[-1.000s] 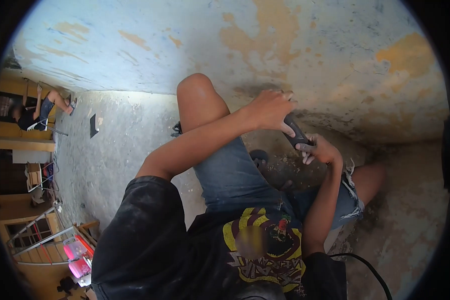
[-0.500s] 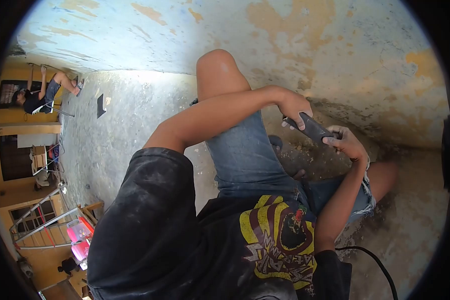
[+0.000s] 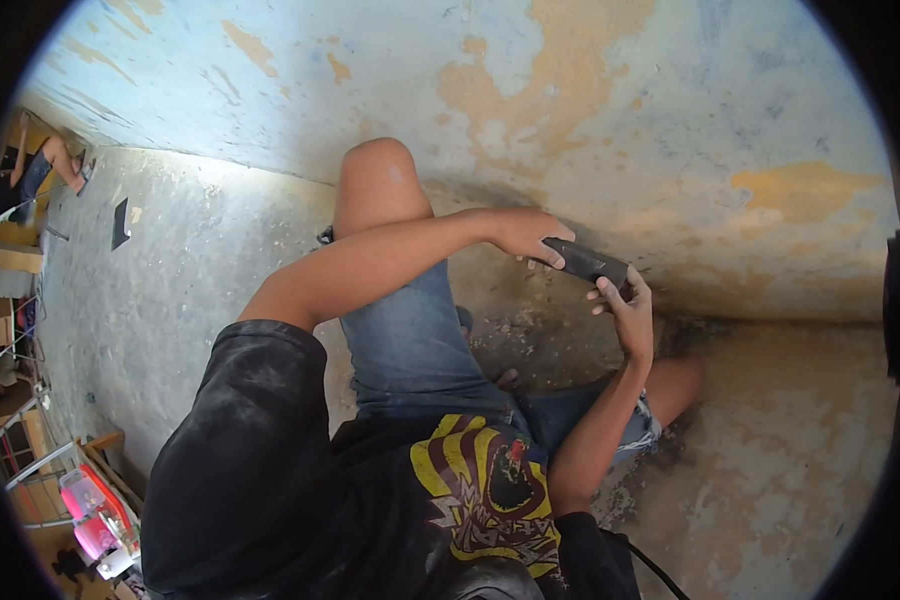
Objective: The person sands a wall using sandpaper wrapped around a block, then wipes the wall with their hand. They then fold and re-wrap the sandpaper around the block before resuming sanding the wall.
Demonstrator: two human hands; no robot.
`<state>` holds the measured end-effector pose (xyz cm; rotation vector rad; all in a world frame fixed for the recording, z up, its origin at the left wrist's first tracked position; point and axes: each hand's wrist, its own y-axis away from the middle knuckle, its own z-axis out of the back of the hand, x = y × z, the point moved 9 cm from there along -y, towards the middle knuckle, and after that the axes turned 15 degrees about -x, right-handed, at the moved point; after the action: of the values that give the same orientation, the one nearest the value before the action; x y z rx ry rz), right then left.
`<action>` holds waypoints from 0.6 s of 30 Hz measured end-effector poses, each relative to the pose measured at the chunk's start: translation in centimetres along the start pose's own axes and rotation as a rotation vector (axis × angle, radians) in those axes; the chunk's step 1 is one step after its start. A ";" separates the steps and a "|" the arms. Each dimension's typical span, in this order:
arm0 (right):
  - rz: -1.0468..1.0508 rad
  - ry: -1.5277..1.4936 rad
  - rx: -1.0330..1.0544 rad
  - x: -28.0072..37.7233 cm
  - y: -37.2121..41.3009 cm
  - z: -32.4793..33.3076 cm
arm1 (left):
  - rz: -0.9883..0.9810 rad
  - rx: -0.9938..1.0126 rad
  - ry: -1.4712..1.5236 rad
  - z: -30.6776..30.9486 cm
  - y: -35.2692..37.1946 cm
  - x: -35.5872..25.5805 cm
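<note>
Both my hands hold a dark, elongated, tool-like object point(image 3: 588, 262) between my bent knees and the wall. My left hand point(image 3: 532, 238) is closed round its left end, thumb on top. At the other end, my right hand point(image 3: 625, 298) grips it with thumb and fingers, some fingers bent apart. The object is tilted down to the right, and its underside is hidden. My left forearm point(image 3: 400, 255) crosses over my raised left knee point(image 3: 380, 180).
A patchy, peeling wall point(image 3: 370, 90) runs along the top. Grey floor point(image 3: 190, 300) extends left, with a dark flat item point(image 3: 120, 224) on it. Another person point(image 3: 35, 185) is at the far left. Pink containers point(image 3: 92, 520) stand lower left. A black cable point(image 3: 650, 568) passes my right sleeve.
The view has swung, so my body, hands and the dark object appear further left. My right-hand fingers have shifted on the object's end. The other person is now nearer the left edge.
</note>
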<state>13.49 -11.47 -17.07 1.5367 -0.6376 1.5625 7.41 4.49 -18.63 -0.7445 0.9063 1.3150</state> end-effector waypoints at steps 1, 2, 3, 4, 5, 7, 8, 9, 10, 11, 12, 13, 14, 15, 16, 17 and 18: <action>0.054 0.017 -0.035 0.5 -0.1 0.0 | -0.095 -0.062 -0.131 0.8 0.1 -0.9; 0.103 0.024 -0.064 0.9 -0.2 -0.1 | -0.095 -0.077 -0.136 1.2 0.5 -1.2; 0.162 0.025 -0.066 1.5 -0.4 -0.3 | -0.196 -0.177 -0.335 2.1 0.8 -2.0; 0.165 0.024 -0.058 2.2 -0.5 -0.8 | -0.298 -0.272 -0.533 3.2 1.4 -3.5; 0.226 0.193 -0.111 3.6 -0.5 -0.7 | -0.298 -0.275 -0.683 4.6 2.0 -5.0; 0.276 0.368 -0.180 5.4 -0.8 -0.5 | -0.376 -0.514 -0.700 9.8 4.8 -11.0; 0.443 0.550 -0.238 7.1 -0.8 -1.1 | -0.438 -0.749 -0.556 12.7 6.7 -13.9; 0.605 0.739 -0.280 8.2 -0.6 -2.1 | -0.709 -1.091 -0.591 15.1 9.1 -17.2; 0.590 0.756 -0.260 7.3 -1.1 -3.0 | -0.964 -1.448 -0.616 16.6 12.5 -18.7; 0.663 0.842 -0.288 6.8 -1.6 -4.1 | -0.938 -1.463 -0.609 17.5 12.7 -18.5; 0.741 0.927 -0.316 6.6 -1.7 -5.0 | -0.928 -1.583 -0.695 18.2 13.5 -18.3; 0.707 0.947 -0.305 6.2 -2.1 -5.5 | -0.921 -1.646 -0.737 19.4 13.4 -17.9; 0.706 0.961 -0.297 6.2 -2.0 -5.8 | -0.911 -1.710 -0.777 20.6 13.4 -17.5; 0.757 0.923 -0.357 7.2 -1.6 -5.7 | -0.997 -1.757 -0.838 21.6 13.1 -17.0; 0.807 0.875 -0.414 7.9 -1.3 -5.7 | -1.021 -1.782 -0.893 21.3 13.7 -16.0; 0.802 0.874 -0.403 7.6 -1.4 -6.4 | -1.045 -1.809 -0.947 21.1 14.2 -15.0; 0.758 0.857 -0.413 7.1 -1.8 -6.8 | -1.068 -1.838 -1.002 20.8 14.8 -14.1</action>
<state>11.89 -3.42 -11.35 0.2099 -0.9872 2.2266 -4.88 17.81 4.25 -1.3233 -1.6372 0.9317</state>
